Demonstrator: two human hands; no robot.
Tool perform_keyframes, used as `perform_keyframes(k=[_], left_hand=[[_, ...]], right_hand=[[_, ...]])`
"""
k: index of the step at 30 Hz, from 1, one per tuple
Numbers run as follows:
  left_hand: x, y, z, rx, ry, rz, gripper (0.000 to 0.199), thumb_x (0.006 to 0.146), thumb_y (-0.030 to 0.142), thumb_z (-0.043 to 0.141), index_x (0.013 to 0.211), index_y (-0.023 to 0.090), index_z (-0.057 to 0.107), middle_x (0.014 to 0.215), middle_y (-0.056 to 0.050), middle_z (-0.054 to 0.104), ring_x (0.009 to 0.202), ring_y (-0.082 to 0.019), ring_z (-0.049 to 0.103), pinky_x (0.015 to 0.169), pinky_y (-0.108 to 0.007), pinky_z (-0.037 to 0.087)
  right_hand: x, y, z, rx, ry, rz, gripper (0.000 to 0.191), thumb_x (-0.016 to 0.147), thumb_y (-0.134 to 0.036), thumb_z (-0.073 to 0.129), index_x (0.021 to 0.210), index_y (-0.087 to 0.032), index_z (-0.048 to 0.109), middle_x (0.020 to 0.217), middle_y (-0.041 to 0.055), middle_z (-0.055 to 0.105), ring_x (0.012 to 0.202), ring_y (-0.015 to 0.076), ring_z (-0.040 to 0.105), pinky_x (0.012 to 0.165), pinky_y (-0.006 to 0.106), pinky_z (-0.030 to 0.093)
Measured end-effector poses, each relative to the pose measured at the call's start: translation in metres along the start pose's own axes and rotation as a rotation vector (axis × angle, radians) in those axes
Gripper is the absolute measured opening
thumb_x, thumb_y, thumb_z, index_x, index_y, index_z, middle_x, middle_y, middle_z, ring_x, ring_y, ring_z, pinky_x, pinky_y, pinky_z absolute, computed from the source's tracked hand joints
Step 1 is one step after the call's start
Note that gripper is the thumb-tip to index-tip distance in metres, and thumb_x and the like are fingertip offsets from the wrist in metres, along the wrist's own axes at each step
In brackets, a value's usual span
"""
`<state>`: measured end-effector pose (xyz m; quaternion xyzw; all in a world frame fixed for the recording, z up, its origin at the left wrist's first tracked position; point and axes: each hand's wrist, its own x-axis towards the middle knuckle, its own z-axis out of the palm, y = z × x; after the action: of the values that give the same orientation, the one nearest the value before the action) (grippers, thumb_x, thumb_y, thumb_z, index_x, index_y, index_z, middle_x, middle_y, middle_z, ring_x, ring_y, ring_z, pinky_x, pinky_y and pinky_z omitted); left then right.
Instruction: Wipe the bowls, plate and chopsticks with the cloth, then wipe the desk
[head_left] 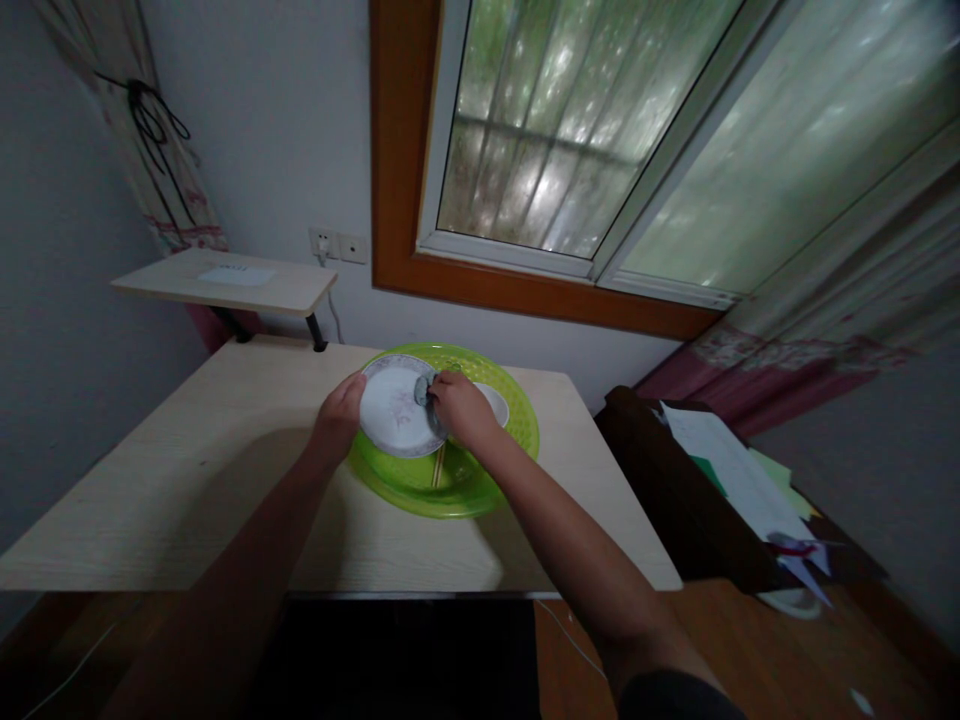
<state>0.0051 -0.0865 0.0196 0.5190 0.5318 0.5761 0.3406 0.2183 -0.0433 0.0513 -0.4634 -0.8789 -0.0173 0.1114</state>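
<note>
My left hand [343, 412] grips the left rim of a white plate [390, 405] with a patterned edge and a faint flower design. The plate is held tilted over a round green plastic basin [450, 500]. In my right hand [459, 402] is a bunched greyish scouring pad [422, 389], pressed against the plate's right side; its exact kind is hard to make out. Partly behind my right hand, a white bowl [495, 403] sits in the basin. Wooden chopsticks [438, 468] lie in the basin below the plate, their upper part hidden.
The basin rests on a pale wooden table [247, 450]. A small raised shelf [225, 280] with a paper on it stands at the back left. Wall sockets [337, 245] with a plugged cable are behind. To the right, a dark cabinet [667, 490] bears papers [735, 470].
</note>
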Motion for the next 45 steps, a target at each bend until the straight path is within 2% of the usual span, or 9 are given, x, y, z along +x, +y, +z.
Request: perform_keyframes(k=[3, 8, 12, 16, 23, 30, 37, 39, 45], left_hand=[[-0.001, 0.001, 0.001, -0.010, 0.013, 0.006, 0.059, 0.095, 0.056, 0.045, 0.128, 0.012, 0.068, 0.131, -0.013, 0.069, 0.122, -0.029, 0.062, 0.109, -0.039, 0.045], [0.000, -0.002, 0.003, -0.039, 0.022, 0.009, 0.059, 0.095, 0.056, 0.046, 0.129, 0.013, 0.067, 0.132, -0.013, 0.068, 0.123, -0.029, 0.061, 0.109, -0.040, 0.045], [0.003, -0.005, 0.003, -0.027, 0.015, 0.019, 0.057, 0.096, 0.053, 0.045, 0.129, 0.012, 0.066, 0.135, -0.014, 0.066, 0.123, -0.028, 0.061, 0.111, -0.040, 0.044], [0.004, -0.004, 0.001, 0.045, 0.013, 0.039, 0.053, 0.097, 0.050, 0.042, 0.127, 0.014, 0.066, 0.136, -0.013, 0.066, 0.129, -0.027, 0.058, 0.116, -0.038, 0.039], [0.001, 0.001, 0.000, -0.055, -0.013, -0.013, 0.054, 0.096, 0.051, 0.045, 0.130, 0.014, 0.065, 0.136, -0.012, 0.066, 0.127, -0.027, 0.059, 0.112, -0.038, 0.044], [0.001, -0.002, 0.000, -0.156, 0.004, 0.013, 0.061, 0.094, 0.056, 0.048, 0.132, 0.012, 0.065, 0.131, -0.015, 0.069, 0.124, -0.029, 0.062, 0.109, -0.041, 0.046], [0.005, -0.009, 0.004, -0.143, 0.013, 0.003, 0.062, 0.093, 0.057, 0.049, 0.132, 0.011, 0.065, 0.128, -0.014, 0.070, 0.117, -0.029, 0.065, 0.104, -0.041, 0.050], [0.006, -0.011, 0.007, -0.123, 0.018, 0.001, 0.061, 0.093, 0.057, 0.049, 0.131, 0.012, 0.065, 0.129, -0.014, 0.070, 0.118, -0.029, 0.064, 0.104, -0.041, 0.050], [0.003, -0.010, 0.009, -0.063, 0.022, 0.009, 0.053, 0.093, 0.055, 0.049, 0.122, 0.015, 0.069, 0.127, -0.011, 0.070, 0.121, -0.028, 0.063, 0.110, -0.041, 0.046]], right_hand=[[-0.018, 0.002, -0.011, 0.038, -0.134, -0.055, 0.023, 0.089, -0.012, 0.060, 0.102, -0.015, 0.079, 0.105, 0.0123, 0.075, 0.098, 0.0219, 0.067, 0.090, 0.029, 0.048], [-0.026, -0.012, -0.019, 0.357, -0.286, -0.230, 0.022, 0.087, -0.011, 0.067, 0.102, -0.020, 0.080, 0.103, 0.0036, 0.078, 0.095, 0.0171, 0.070, 0.089, 0.024, 0.048], [-0.006, -0.038, -0.010, 0.514, -0.150, -0.335, 0.020, 0.092, -0.018, 0.066, 0.110, -0.019, 0.077, 0.111, 0.0039, 0.076, 0.105, 0.0161, 0.068, 0.097, 0.024, 0.046], [0.026, -0.054, 0.001, 0.467, 0.014, -0.268, 0.020, 0.093, -0.017, 0.065, 0.109, -0.019, 0.076, 0.115, 0.0055, 0.074, 0.110, 0.0175, 0.066, 0.101, 0.027, 0.044], [0.047, -0.028, 0.005, 0.243, 0.181, -0.081, 0.029, 0.095, -0.013, 0.054, 0.116, -0.014, 0.074, 0.119, 0.0114, 0.071, 0.113, 0.0210, 0.062, 0.105, 0.030, 0.042], [0.000, -0.001, -0.006, 0.037, -0.002, -0.027, 0.025, 0.092, -0.010, 0.054, 0.103, -0.011, 0.076, 0.105, 0.0148, 0.073, 0.099, 0.0226, 0.065, 0.097, 0.032, 0.045], [-0.025, -0.015, -0.016, 0.417, -0.244, -0.214, 0.020, 0.088, -0.016, 0.069, 0.105, -0.021, 0.079, 0.105, 0.0030, 0.078, 0.095, 0.0167, 0.070, 0.088, 0.024, 0.048], [-0.016, -0.027, -0.012, 0.521, -0.220, -0.244, 0.019, 0.089, -0.018, 0.070, 0.106, -0.022, 0.079, 0.107, 0.0012, 0.078, 0.097, 0.0151, 0.070, 0.089, 0.023, 0.048], [0.025, -0.050, 0.001, 0.512, 0.085, -0.187, 0.021, 0.093, -0.017, 0.065, 0.110, -0.019, 0.077, 0.116, 0.0049, 0.075, 0.110, 0.0157, 0.066, 0.100, 0.025, 0.045]])
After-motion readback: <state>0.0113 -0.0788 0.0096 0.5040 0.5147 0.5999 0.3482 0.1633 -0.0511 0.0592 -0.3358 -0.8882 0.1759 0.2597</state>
